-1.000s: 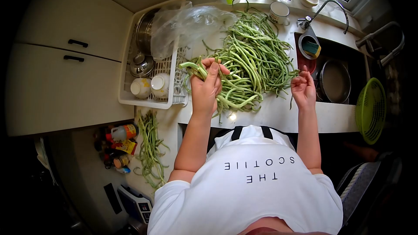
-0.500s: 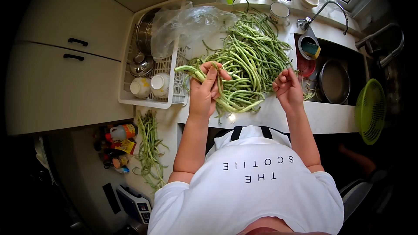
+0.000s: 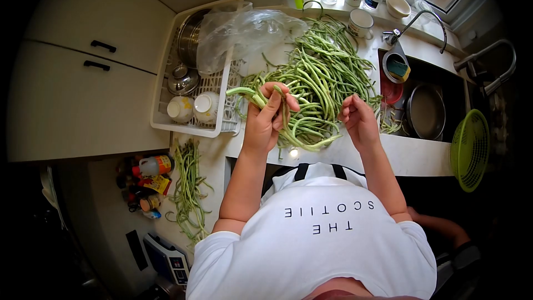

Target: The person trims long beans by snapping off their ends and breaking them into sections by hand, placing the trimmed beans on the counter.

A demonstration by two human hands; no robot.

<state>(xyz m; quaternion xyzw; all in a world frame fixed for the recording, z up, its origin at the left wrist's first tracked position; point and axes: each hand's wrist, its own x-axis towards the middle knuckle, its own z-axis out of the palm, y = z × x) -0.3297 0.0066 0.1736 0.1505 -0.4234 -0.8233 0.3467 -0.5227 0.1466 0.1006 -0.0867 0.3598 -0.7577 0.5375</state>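
Note:
My left hand is closed around a small bunch of long green beans, whose ends stick out to the left past the thumb. One bean hangs down from its fingers over the pile. My right hand hovers at the right front edge of the pile, with its fingers curled in; whether anything small is inside them is hidden. A large heap of long beans covers the counter beyond both hands. Bean scraps lie beside the sink, to the right of my right hand.
A white dish rack with bowls and pots stands left, a plastic bag over its edge. Another bean bunch lies near a scale. Right are the sink, a green basket and another person's arm.
My right hand has moved left, from near the sink toward the beans and my left hand. My left hand keeps its beans almost in place. The other person's arm has shifted at the lower right.

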